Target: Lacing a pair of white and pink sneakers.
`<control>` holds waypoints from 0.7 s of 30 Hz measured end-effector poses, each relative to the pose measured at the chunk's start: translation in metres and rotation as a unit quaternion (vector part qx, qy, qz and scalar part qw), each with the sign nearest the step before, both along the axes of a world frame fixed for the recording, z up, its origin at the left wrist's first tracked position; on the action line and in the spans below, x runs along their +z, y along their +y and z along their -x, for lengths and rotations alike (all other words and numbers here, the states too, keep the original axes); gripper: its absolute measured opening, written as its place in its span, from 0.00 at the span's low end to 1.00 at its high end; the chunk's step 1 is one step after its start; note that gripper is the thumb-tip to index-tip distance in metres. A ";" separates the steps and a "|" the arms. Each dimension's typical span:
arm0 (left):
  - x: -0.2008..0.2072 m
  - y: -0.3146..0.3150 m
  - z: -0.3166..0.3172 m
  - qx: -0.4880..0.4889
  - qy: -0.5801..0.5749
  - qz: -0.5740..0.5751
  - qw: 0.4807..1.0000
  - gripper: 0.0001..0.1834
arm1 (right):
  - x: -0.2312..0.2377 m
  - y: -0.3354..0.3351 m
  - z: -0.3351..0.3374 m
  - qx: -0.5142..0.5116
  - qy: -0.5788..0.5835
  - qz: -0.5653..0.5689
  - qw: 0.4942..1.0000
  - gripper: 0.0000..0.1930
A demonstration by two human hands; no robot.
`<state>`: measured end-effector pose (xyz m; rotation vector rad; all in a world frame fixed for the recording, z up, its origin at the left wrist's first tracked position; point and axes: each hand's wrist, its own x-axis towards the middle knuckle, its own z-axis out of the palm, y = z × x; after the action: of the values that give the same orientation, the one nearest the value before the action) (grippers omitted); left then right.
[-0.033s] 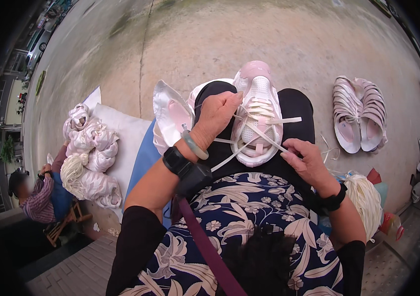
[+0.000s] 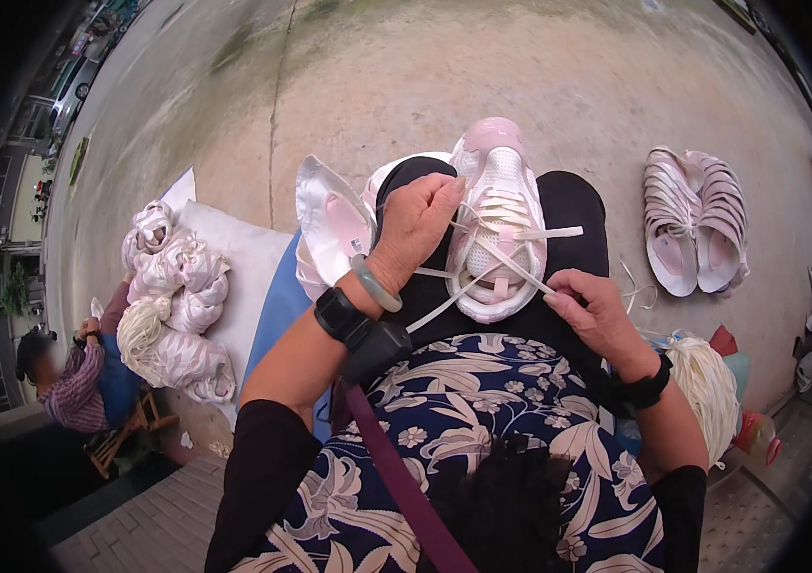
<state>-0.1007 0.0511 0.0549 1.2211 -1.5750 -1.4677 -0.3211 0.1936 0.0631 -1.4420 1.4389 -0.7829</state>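
A white-and-pink sneaker [image 2: 495, 141] rests on my dark-trousered lap, its toe pointing away from me. Cream shoelaces [image 2: 526, 271] run through its eyelets and cross over the tongue, with loose ends lying to both sides. On the shoe's left side, my left hand [image 2: 417, 222] is closed, thumb and finger pinched on a thin stretch of lace beside the eyelets. My right hand [image 2: 599, 313], near the heel opening on the right, pinches another lace end pulled out from the shoe. A white and pink shoe [image 2: 337, 215] leans beside my left knee.
Bundled pink-and-white shoes [image 2: 181, 272] lie on a white sheet [image 2: 248, 244] at left, by a seated person [image 2: 76, 387]. Nested shoes [image 2: 694, 220] stand on the ground at right. A hank of cream laces [image 2: 702, 387] hangs near my right forearm.
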 end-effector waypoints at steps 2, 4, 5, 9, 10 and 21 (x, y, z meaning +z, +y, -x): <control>0.000 0.006 -0.005 0.032 -0.045 0.205 0.977 0.09 | 0.001 0.001 0.003 -0.004 -0.021 0.010 1.000 0.06; 0.009 0.014 -0.017 -0.056 -0.188 0.464 0.864 0.08 | 0.007 0.000 0.004 -0.010 -0.044 0.020 0.999 0.04; 0.010 0.023 -0.019 -0.098 -0.179 0.498 0.843 0.11 | 0.014 -0.001 0.002 -0.037 -0.089 -0.035 0.995 0.04; -0.002 0.046 -0.024 -0.206 -0.239 0.499 0.807 0.10 | 0.026 -0.007 0.003 -0.038 -0.063 -0.003 0.997 0.05; -0.007 0.047 -0.024 -0.207 -0.240 0.499 0.806 0.10 | 0.029 -0.007 0.003 -0.013 -0.001 0.075 0.997 0.05; 0.005 0.037 -0.037 -0.250 -0.202 0.196 0.926 0.02 | 0.033 0.000 0.006 0.032 0.304 0.175 0.936 0.11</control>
<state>-0.0638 0.0881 0.0595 0.9578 -2.4651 -1.1284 -0.3275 0.1941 0.0966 -2.1264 1.7503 -0.5915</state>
